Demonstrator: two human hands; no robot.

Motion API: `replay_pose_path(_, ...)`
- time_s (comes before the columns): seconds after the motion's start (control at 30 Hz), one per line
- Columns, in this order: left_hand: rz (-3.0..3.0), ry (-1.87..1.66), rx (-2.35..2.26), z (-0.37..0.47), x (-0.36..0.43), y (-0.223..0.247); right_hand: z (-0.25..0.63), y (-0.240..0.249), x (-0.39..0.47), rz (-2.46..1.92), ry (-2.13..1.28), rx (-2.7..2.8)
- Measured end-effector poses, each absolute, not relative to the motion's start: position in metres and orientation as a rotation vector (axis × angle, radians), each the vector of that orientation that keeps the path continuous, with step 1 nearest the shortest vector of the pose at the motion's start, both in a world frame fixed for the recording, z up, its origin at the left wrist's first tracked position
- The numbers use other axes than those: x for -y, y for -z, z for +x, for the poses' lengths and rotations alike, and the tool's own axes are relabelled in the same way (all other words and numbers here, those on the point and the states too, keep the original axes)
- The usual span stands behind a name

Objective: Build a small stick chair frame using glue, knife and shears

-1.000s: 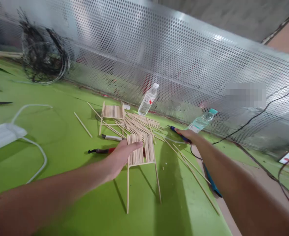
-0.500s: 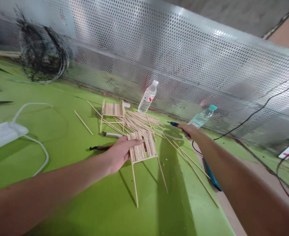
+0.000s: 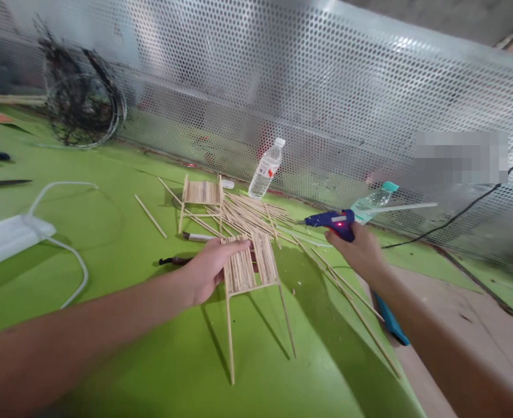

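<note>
My left hand [image 3: 212, 264] grips a small chair-like frame of thin wooden sticks [image 3: 241, 270], thumb across its slatted top. Two long legs of the frame point toward me, and a gap splits the slats right of the thumb. In my right hand [image 3: 363, 247] is a blue glue gun [image 3: 332, 220], its red light on and its nozzle pointing left. A white glue stick [image 3: 408, 206] juts out behind it. Loose wooden sticks [image 3: 247, 215] lie in a pile beyond the held frame. A similar stick frame [image 3: 201, 193] stands at the pile's left.
Two plastic bottles, one white-capped [image 3: 265, 171] and one green-capped [image 3: 376, 200], are by the perforated metal panel [image 3: 239, 75]. A wire coil [image 3: 84, 98] and a white power strip [image 3: 14, 238] are at left. A teal-handled tool [image 3: 391, 320] lies under my right forearm.
The glue gun has been raised and turned, so its body and glue stick now show. The held frame has shifted slightly left and toward me; my view has also shifted a little.
</note>
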State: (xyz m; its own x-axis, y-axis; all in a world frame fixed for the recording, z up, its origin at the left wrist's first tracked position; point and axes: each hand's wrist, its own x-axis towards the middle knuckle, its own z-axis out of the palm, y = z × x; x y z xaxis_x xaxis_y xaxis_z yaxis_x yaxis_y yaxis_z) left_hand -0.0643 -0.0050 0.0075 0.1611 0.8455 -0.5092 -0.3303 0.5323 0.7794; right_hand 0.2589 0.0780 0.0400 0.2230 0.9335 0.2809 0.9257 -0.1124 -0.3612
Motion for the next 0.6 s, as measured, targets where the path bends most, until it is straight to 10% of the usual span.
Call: replay_pose_path(0.6, 0.699, -0.927, -1.141, -0.064, 0.005, 0.003, 0.25, -0.037, 0.01, -2.0, 0.012, 1.678)
